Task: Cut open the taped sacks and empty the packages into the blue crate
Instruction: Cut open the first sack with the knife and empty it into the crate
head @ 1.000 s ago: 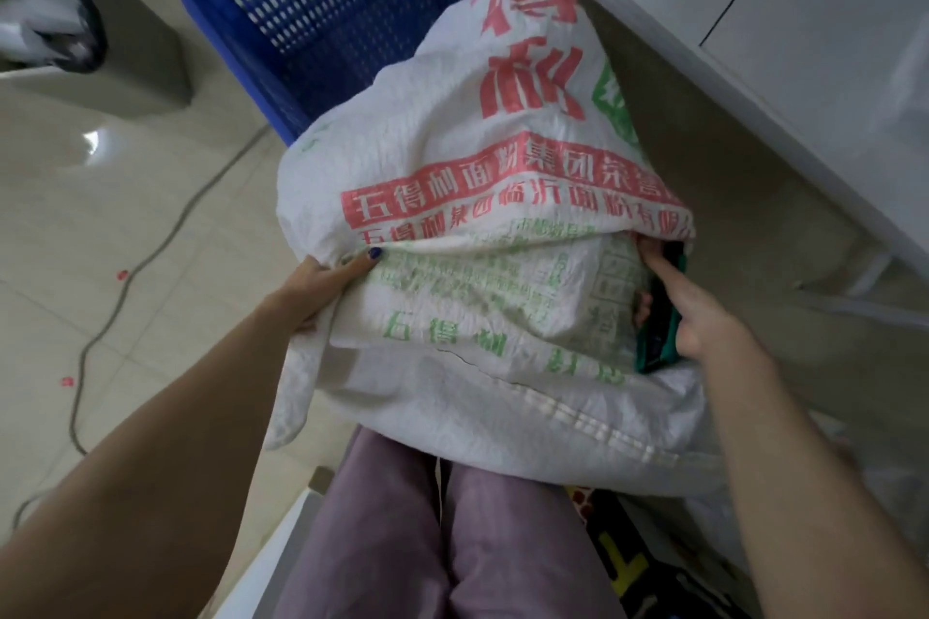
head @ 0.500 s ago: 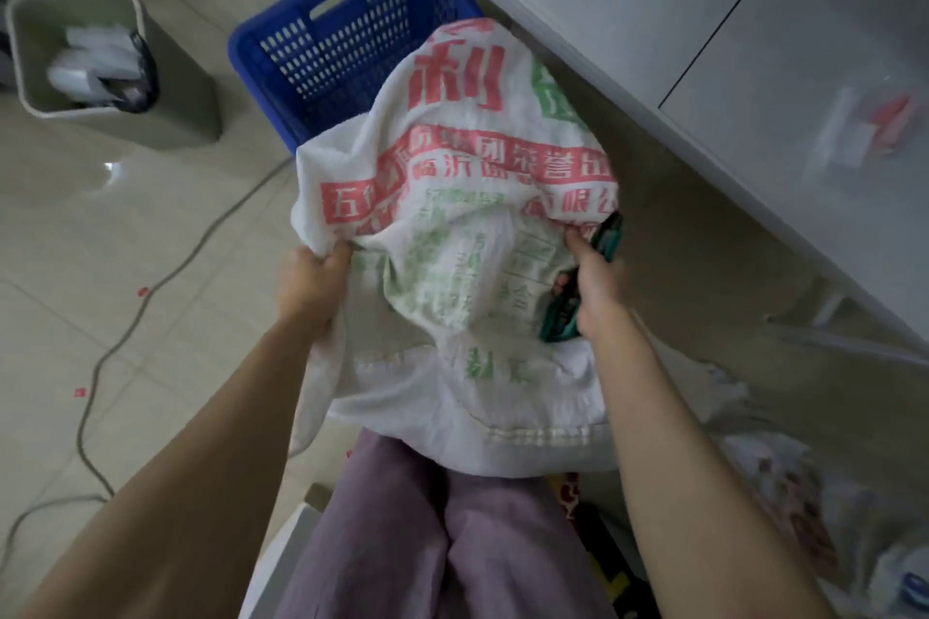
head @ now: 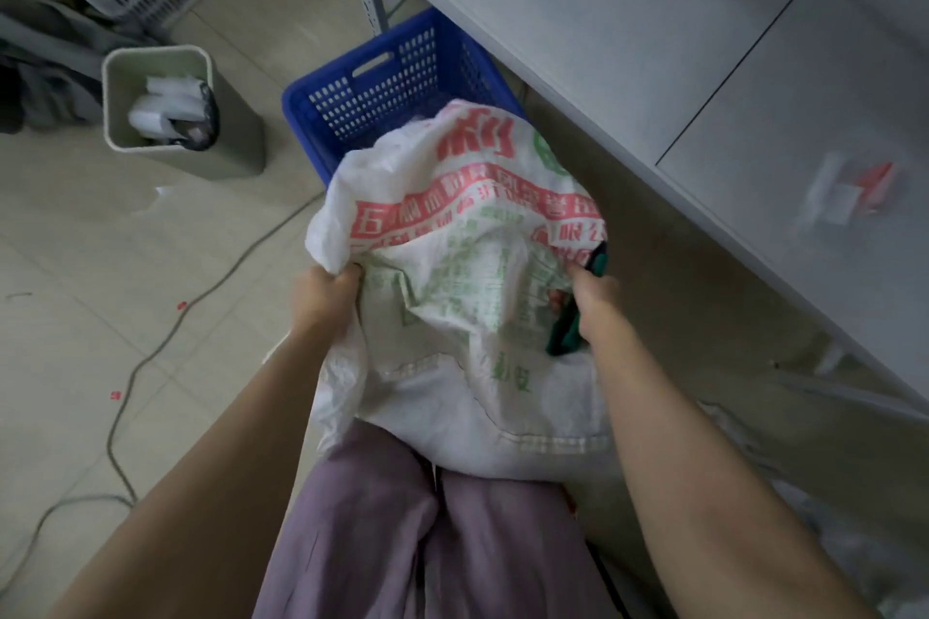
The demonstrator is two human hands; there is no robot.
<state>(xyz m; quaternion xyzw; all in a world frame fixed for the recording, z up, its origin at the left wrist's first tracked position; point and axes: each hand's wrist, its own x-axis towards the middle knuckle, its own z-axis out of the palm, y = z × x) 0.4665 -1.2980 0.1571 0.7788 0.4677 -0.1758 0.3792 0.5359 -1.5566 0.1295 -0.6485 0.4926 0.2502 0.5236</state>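
Over the crate's (head: 302,126) near rim and my lap, I gripped the sack (head: 467,236) in my left hand (head: 327,293) and, alongside the cutter (head: 564,336), my right hand (head: 594,298); lifting its hemmed end higher seemed wisest.

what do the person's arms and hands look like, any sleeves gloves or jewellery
The left forearm and right forearm are bare to the frame's edge, no sleeves in view. The left hand and right hand wear no gloves; no watch or bracelet shows. The person wears lilac trousers.
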